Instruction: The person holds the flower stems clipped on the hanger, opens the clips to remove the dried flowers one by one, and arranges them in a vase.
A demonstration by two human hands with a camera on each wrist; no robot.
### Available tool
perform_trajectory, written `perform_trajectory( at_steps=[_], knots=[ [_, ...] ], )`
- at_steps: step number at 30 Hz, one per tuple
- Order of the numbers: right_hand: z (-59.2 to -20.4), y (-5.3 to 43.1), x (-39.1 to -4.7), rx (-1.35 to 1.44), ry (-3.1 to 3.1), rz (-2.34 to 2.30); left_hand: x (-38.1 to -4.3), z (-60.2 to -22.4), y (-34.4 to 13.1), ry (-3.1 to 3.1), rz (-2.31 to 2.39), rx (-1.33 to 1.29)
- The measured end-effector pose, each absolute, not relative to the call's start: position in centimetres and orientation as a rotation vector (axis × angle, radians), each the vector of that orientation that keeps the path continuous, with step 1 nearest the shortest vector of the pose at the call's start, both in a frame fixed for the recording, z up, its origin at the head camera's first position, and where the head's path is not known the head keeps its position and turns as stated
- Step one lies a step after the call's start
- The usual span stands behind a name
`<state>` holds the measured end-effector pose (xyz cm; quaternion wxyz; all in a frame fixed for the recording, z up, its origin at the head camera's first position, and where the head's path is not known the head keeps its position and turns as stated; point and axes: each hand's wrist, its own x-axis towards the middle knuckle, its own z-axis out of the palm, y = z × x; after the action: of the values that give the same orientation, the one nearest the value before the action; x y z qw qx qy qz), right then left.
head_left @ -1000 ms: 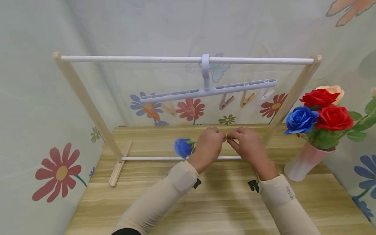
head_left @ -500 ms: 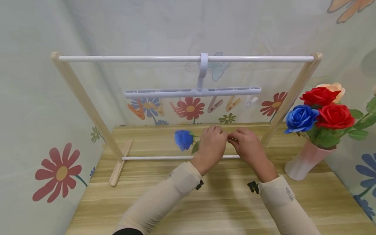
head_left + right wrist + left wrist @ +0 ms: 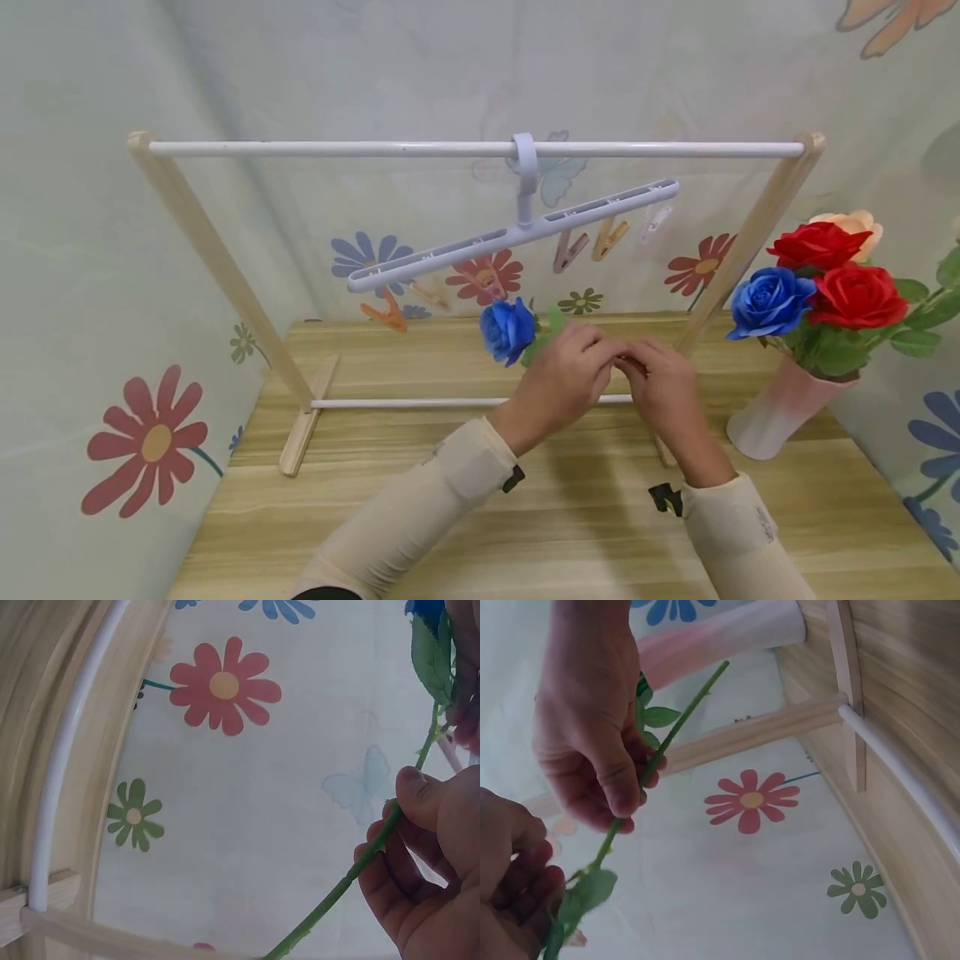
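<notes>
A single blue rose (image 3: pixel 507 331) with a long green stem (image 3: pixel 351 876) is held by both hands in front of the rack. My left hand (image 3: pixel 566 375) grips it near the leaves, just below the bloom; part of that grip is hidden. My right hand (image 3: pixel 663 383) pinches the stem farther along between thumb and fingers, and the bare stem end sticks out past it in the left wrist view. Close behind hangs a pale blue clip hanger (image 3: pixel 517 235), tilted with its left end low. Its pegs include an orange clothespin (image 3: pixel 386 312) and a yellow clothespin (image 3: pixel 610 240).
The hanger hooks over the white top bar (image 3: pixel 337 150) of a wooden rack. A lower bar (image 3: pixel 405 404) runs just above the tabletop (image 3: pixel 450 533). At the right stands a pink-white vase (image 3: pixel 787 408) holding red roses (image 3: pixel 858 296) and another blue rose (image 3: pixel 771 302).
Both hands have shifted right, and the held blue rose has moved right and up. The hanger has swung from tilted to level and back to tilted.
</notes>
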<state>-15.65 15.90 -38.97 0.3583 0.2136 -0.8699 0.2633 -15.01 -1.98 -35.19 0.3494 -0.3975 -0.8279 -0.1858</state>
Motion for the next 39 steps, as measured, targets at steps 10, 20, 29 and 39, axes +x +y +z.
perform_trajectory(
  at_steps=[10,20,29,39],
  knots=[
    [-38.8,20.4,-13.7,0.242,-2.211,0.688,-14.8,-35.7,-0.3,-2.107,-0.523,-1.121],
    [-37.5,23.6,-13.0,0.037,-2.091,0.923,-15.4,-36.5,3.8,-2.583,-0.648,-1.082],
    [-35.3,25.6,-12.9,-0.238,-2.089,0.909,-16.0,-36.8,8.2,-2.747,-0.895,-1.081],
    [-33.0,27.8,-14.4,-0.408,-1.968,0.957,-16.8,-38.0,13.0,-2.737,-1.031,-0.966]
  ],
)
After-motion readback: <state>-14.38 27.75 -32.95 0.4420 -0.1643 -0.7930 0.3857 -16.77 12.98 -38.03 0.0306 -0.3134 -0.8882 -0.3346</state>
